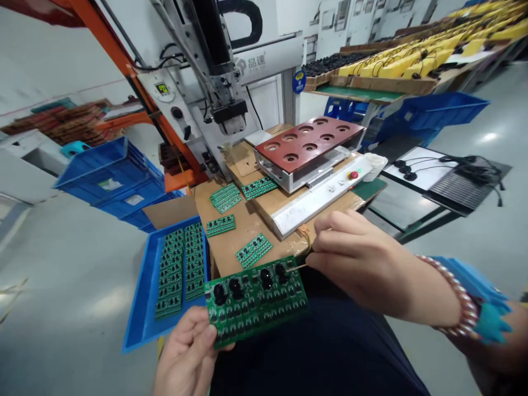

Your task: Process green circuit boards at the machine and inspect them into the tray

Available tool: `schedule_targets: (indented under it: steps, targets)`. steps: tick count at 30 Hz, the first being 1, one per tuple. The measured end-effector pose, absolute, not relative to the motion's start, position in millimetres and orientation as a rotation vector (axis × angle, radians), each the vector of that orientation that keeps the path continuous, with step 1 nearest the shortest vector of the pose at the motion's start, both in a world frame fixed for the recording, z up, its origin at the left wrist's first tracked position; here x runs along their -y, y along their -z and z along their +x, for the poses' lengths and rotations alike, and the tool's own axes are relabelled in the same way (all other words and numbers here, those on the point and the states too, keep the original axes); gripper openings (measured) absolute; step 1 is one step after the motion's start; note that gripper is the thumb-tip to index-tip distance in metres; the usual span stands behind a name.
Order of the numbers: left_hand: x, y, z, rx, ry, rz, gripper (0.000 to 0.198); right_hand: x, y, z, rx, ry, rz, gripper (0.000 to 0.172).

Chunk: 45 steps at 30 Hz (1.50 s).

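My left hand (193, 349) grips a green circuit board (258, 316) by its lower left corner, tilted toward me above my lap. Four-sided and wide, the board carries glossy black blobs along its upper half and rows of small parts below. In my right hand (355, 264) a thin pale stick (297, 268) is pinched between thumb and fingers. Its tip meets the board at or beside the rightmost black blob; exact contact is too small to tell. Just beyond lie smaller-looking circuit boards on the brown tabletop, the nearest one (254, 250) behind the held board.
A blue tray (142, 297) with rows of circuit boards stands at left, stacked blue crates (119, 181) behind it. Ahead is a machine with a black head (229, 113), a red-brown fixture plate (309, 144) and a control bar (322, 192) with a red button. Cables (470, 165) lie at right.
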<state>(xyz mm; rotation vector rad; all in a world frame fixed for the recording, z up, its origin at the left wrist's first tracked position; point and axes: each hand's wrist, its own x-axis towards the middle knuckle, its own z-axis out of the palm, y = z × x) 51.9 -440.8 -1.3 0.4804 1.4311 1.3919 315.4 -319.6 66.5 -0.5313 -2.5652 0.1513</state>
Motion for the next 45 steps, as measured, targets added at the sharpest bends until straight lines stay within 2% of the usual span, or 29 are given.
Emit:
schedule_targets:
  steps: [9, 45]
  targets:
    - [440.5, 0.1, 50.5, -1.423, -1.416, 0.418, 0.024, 320.8, -65.2, 315.9, 2.565, -0.15, -0.521, 0.018]
    - [438.8, -0.1, 50.8, -1.435, -1.384, 0.486, 0.023, 320.3, -70.4, 312.2, 2.523, -0.16, -0.491, 0.02]
